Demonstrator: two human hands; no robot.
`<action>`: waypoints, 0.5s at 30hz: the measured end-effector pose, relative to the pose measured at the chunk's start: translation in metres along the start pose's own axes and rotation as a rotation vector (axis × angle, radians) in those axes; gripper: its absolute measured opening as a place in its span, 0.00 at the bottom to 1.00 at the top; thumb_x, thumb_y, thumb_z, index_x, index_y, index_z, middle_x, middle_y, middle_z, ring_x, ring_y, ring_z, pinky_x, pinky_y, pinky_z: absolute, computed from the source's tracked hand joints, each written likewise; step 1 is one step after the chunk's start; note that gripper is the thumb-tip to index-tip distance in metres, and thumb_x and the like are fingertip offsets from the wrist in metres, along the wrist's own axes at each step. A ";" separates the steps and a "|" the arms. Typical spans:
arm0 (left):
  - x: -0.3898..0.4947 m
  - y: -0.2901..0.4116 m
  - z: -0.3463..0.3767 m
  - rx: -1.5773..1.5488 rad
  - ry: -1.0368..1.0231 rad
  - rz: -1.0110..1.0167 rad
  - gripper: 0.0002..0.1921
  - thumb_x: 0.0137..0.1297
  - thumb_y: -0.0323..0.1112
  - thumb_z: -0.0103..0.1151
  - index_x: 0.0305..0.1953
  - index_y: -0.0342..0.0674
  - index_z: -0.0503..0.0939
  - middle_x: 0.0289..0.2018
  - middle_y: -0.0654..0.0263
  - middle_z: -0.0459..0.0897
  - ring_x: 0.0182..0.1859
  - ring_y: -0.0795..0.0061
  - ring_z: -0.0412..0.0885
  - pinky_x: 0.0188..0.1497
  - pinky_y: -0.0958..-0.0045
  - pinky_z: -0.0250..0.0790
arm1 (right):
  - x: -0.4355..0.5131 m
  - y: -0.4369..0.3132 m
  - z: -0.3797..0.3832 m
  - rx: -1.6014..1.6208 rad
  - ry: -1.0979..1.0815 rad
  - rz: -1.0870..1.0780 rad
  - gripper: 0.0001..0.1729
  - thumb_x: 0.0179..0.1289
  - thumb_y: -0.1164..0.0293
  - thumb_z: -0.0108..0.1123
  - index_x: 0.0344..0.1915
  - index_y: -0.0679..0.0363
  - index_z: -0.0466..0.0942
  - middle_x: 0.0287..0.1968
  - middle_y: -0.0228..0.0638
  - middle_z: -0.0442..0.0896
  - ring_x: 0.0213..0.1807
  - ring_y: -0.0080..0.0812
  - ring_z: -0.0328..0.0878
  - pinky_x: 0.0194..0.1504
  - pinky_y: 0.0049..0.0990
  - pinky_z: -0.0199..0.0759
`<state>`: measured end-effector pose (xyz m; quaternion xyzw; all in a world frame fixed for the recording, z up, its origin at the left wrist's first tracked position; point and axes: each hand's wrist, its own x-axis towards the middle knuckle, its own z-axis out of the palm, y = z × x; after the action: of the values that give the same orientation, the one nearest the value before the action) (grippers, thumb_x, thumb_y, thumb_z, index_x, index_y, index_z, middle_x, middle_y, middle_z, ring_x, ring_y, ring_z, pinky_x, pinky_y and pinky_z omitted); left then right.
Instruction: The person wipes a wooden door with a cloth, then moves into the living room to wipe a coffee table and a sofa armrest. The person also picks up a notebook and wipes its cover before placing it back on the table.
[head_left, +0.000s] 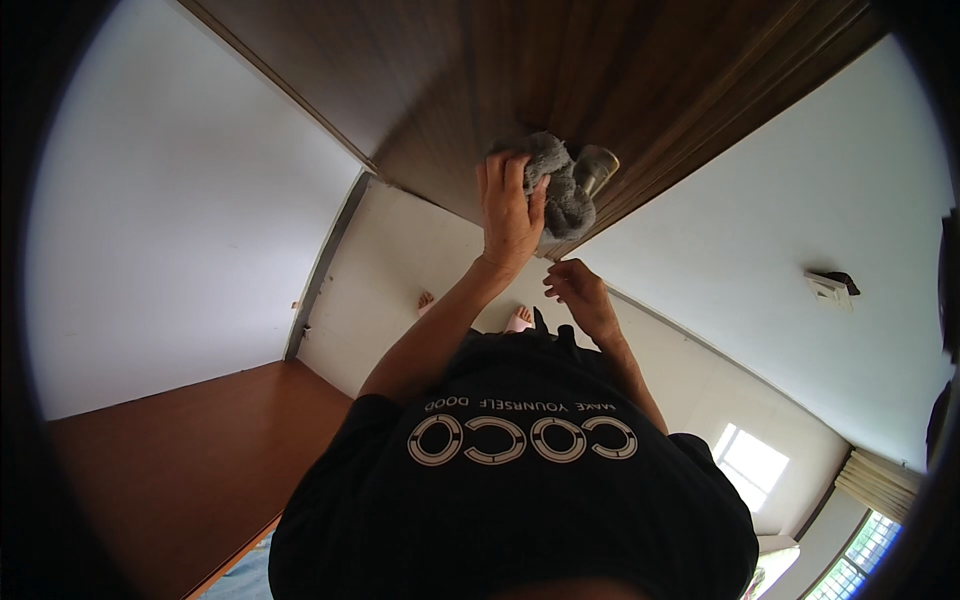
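Note:
My left hand (510, 206) presses a fluffy grey cloth (570, 206) against a dark wood-grain door (420, 97). The cloth is bunched up, and part of it lies under my fingers. Just right of it, a worn metal doorknob (598, 169) sticks out from the door, its base partly covered by the cloth. My right hand (585, 296) hangs in the air lower down, near the front of my black T-shirt (517, 517). Its fingers are loosely bent and a little apart, with nothing seen in them.
White walls stand at left (187, 225) and right, the right one bearing a damaged switch plate (829, 290). Below is a pale floor (397, 247) with my feet in pink slippers. A reddish-brown wooden surface (195, 450) lies at lower left, and a curtained window (855, 555) at lower right.

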<state>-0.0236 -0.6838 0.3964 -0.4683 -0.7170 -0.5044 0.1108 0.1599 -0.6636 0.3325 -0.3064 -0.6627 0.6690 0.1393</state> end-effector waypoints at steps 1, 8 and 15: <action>-0.003 0.006 0.003 -0.027 -0.005 0.016 0.17 0.64 0.31 0.62 0.52 0.33 0.73 0.49 0.52 0.72 0.51 0.48 0.70 0.53 0.52 0.65 | -0.001 0.008 -0.004 0.013 0.018 0.002 0.13 0.71 0.72 0.56 0.49 0.69 0.74 0.41 0.39 0.85 0.40 0.29 0.84 0.40 0.26 0.76; -0.031 0.040 0.029 -0.206 -0.264 0.227 0.23 0.54 0.23 0.67 0.53 0.37 0.76 0.51 0.54 0.74 0.54 0.50 0.73 0.57 0.55 0.68 | -0.011 0.035 -0.010 0.101 -0.034 -0.005 0.11 0.72 0.72 0.54 0.49 0.68 0.75 0.41 0.36 0.85 0.38 0.25 0.82 0.39 0.24 0.75; -0.044 0.026 -0.040 -0.257 -0.305 0.077 0.18 0.60 0.26 0.63 0.53 0.35 0.75 0.50 0.53 0.74 0.51 0.47 0.75 0.54 0.53 0.69 | -0.029 -0.008 -0.008 0.456 -0.061 0.111 0.27 0.76 0.57 0.53 0.61 0.68 0.69 0.53 0.43 0.80 0.53 0.32 0.80 0.49 0.28 0.75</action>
<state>0.0079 -0.7401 0.4035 -0.5767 -0.6366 -0.5104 -0.0405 0.1855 -0.6738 0.3475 -0.2826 -0.4805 0.8169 0.1481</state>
